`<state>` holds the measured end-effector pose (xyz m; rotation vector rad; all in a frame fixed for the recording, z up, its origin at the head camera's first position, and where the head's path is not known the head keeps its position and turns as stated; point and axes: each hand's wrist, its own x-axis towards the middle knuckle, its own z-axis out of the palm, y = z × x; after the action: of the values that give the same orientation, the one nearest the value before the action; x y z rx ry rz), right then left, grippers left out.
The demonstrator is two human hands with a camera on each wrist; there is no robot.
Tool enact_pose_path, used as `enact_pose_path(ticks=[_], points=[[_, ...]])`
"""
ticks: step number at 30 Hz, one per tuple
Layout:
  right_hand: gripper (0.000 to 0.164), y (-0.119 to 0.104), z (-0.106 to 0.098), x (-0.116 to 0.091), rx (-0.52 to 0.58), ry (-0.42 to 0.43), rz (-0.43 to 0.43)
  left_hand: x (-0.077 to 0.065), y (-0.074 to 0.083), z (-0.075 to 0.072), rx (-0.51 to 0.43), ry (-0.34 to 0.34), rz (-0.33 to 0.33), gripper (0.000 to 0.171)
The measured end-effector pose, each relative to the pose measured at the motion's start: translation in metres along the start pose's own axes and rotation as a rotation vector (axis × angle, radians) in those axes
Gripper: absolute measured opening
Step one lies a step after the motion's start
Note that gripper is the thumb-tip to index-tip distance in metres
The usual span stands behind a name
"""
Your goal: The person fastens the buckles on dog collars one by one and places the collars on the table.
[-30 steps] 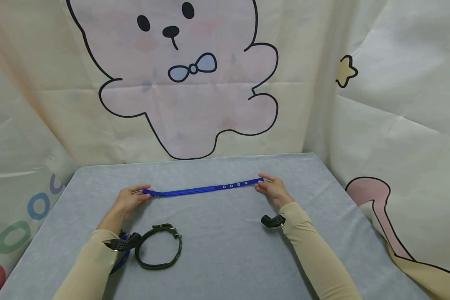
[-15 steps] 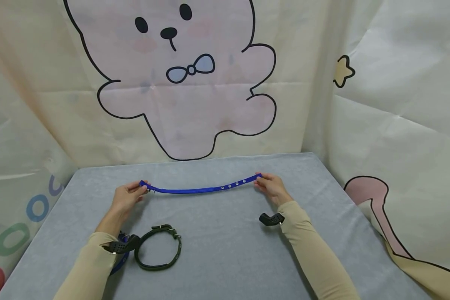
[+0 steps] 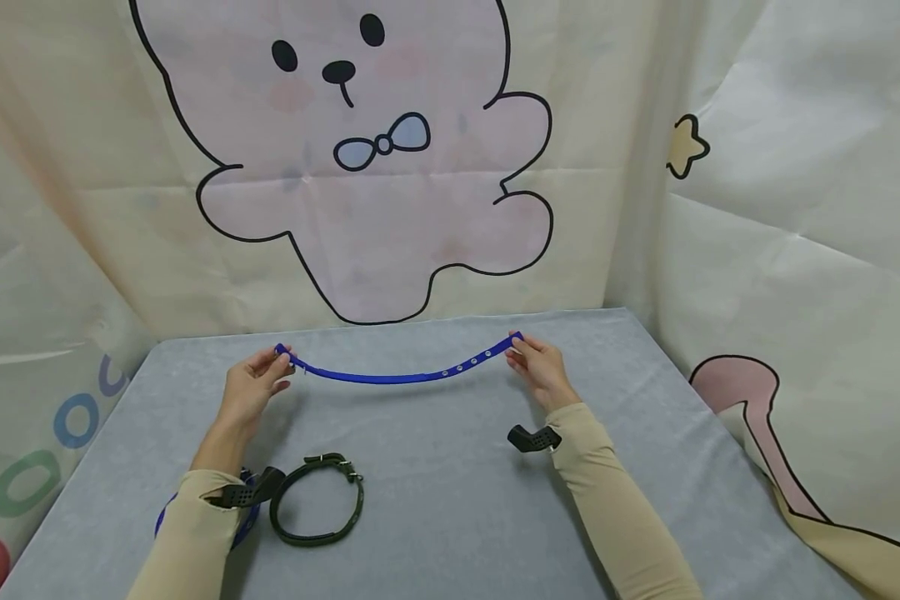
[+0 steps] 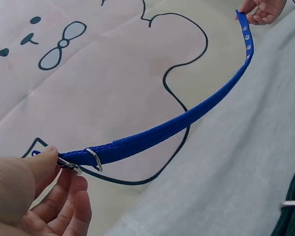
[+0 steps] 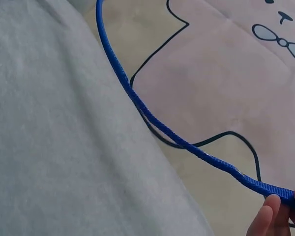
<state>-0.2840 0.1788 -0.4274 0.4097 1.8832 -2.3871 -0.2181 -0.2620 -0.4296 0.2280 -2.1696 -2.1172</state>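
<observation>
A bright blue pet collar (image 3: 390,379) hangs in a shallow curve between both hands, above the table. My left hand (image 3: 252,385) pinches its buckle end between thumb and fingers; the left wrist view shows the metal buckle (image 4: 69,164) at the fingertips and a D-ring (image 4: 95,160) just past them. At the other end, my right hand (image 3: 540,371) pinches the tip beside a row of metal eyelets (image 3: 467,365). Seen from the right wrist, the strap (image 5: 172,135) runs up and away from the fingers (image 5: 268,214).
A dark green collar (image 3: 317,540), buckled into a ring, lies on the grey-blue table cloth (image 3: 435,500) near my left forearm. Another blue collar (image 3: 249,525) lies partly hidden under that forearm. Fabric walls with a cartoon bear (image 3: 390,233) stand behind the table.
Both hands have risen a little, and the held blue collar has gone from nearly straight to sagging in the middle. More of the other blue collar shows beside the left forearm.
</observation>
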Motion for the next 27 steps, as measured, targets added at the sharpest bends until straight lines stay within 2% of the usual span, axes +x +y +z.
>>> enact_pose_path(ticks=[4, 8, 12, 18, 27], points=[[0.042, -0.003, 0.006, -0.005, -0.001, 0.003, -0.024, -0.004, 0.008, 0.003, -0.060, 0.023, 0.002, 0.029], [0.039, -0.008, 0.013, -0.012, 0.000, 0.006, -0.063, -0.009, 0.019, 0.007, -0.111, 0.022, 0.042, 0.020], [0.039, -0.012, 0.019, -0.020, 0.003, -0.002, -0.140, -0.013, 0.028, 0.014, -0.138, 0.001, 0.086, 0.016], [0.036, -0.015, 0.027, -0.030, 0.011, -0.043, -0.216, -0.019, 0.035, 0.021, -0.136, 0.001, 0.105, 0.014], [0.031, -0.014, 0.035, -0.037, -0.130, -0.065, -0.351, -0.024, 0.042, 0.026, -0.097, -0.027, 0.138, 0.016]])
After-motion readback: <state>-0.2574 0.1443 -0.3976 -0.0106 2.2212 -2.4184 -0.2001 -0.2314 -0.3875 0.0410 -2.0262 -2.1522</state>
